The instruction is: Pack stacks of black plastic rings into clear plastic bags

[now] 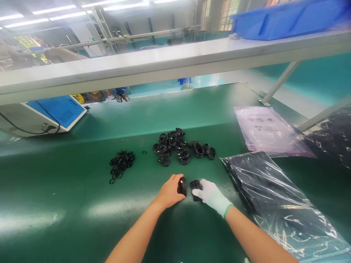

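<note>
My bare left hand (170, 191) is closed round a coiled black cable (182, 186), thumb and fingers on its edges. Just to its right, my right hand (210, 194), in a white glove with a green cuff, grips a ribbed black bundle (196, 189) that looks like a stack of coils. A small gap separates the two held things. Beyond my hands lies a loose pile of coiled black cables (172, 142). To the left sits a heap of small black rings (122, 161), with one single ring (144, 152) apart from it.
A clear plastic bag of black items (263, 179) lies at the right, below a pinkish printed bag (270, 126). A blue-topped machine (59, 109) stands at the left. Across the back runs a raised white shelf (153, 60) bearing a blue bin (285, 20).
</note>
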The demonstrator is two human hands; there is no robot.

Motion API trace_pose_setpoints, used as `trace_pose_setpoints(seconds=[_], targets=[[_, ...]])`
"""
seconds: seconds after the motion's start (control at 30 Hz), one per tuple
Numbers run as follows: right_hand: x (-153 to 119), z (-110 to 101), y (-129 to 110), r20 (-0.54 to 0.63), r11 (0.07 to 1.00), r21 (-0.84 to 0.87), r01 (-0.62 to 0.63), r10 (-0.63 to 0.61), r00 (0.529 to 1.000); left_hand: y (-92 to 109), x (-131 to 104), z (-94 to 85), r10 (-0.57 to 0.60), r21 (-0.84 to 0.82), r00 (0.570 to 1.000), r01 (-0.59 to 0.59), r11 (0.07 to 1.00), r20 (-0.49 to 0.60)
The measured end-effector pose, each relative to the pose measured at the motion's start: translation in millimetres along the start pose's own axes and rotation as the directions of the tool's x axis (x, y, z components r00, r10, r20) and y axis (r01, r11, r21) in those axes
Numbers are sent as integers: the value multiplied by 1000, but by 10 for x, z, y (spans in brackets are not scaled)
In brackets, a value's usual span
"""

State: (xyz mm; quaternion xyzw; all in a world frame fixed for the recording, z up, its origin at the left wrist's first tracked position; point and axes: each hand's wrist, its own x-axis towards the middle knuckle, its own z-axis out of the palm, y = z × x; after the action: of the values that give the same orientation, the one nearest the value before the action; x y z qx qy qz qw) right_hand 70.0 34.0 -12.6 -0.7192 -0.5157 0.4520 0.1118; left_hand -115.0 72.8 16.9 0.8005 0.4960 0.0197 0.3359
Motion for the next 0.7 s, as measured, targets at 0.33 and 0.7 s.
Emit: trace_pose_setpoints(seconds=[0.33,0.7], targets=[[-29,-14,3,-18,997,-71,6,-7,1000,33,-135,453,-58,-432,996,24,901,-65],[-140,43,-267,-53,970,-202,-137,129,990,-197,33,3,-330,-239,894,264,934,-303]])
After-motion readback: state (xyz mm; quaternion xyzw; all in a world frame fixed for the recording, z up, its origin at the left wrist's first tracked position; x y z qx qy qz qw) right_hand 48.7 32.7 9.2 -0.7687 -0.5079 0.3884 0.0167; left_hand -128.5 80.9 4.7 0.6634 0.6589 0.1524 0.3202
